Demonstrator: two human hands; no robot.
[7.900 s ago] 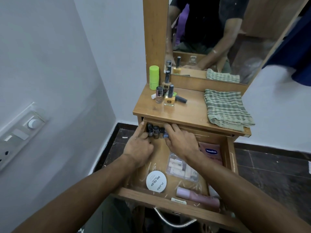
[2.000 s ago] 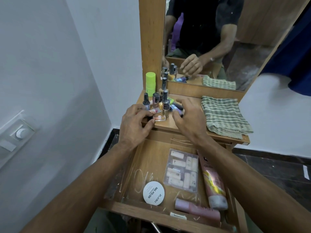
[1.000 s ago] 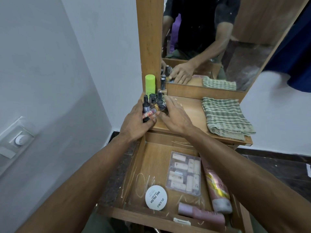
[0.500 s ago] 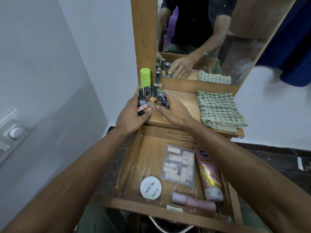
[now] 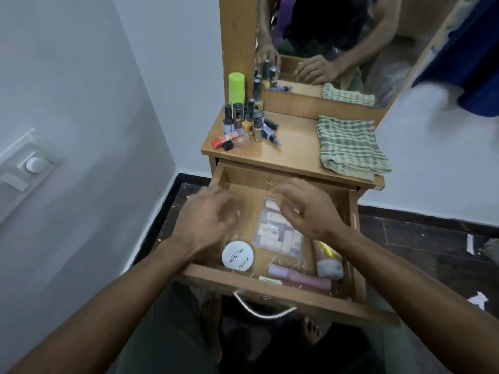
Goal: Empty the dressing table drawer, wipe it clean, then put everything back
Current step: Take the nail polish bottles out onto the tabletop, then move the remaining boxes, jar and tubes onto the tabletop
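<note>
The wooden drawer (image 5: pixel 270 286) stands pulled out below the dressing table top (image 5: pixel 294 155). Inside lie a clear packet of small items (image 5: pixel 278 233), a white round nail polish tin (image 5: pixel 238 256), a pink tube (image 5: pixel 328 261) and a lilac bottle (image 5: pixel 299 278). Several nail polish bottles (image 5: pixel 247 125) cluster at the top's left, two lying flat. My left hand (image 5: pixel 205 220) and my right hand (image 5: pixel 305 209) hover over the drawer, fingers spread, holding nothing. The right hand hangs above the packet.
A folded green checked cloth (image 5: pixel 348 147) lies on the right of the table top. A green cylinder (image 5: pixel 236 87) stands by the mirror (image 5: pixel 337 41). A white wall with a switch plate (image 5: pixel 24 166) is close on the left. Dark floor surrounds the table.
Both hands let go of the nail polish bottles on the table top and came down over the open drawer. The bottles stay on the top.
</note>
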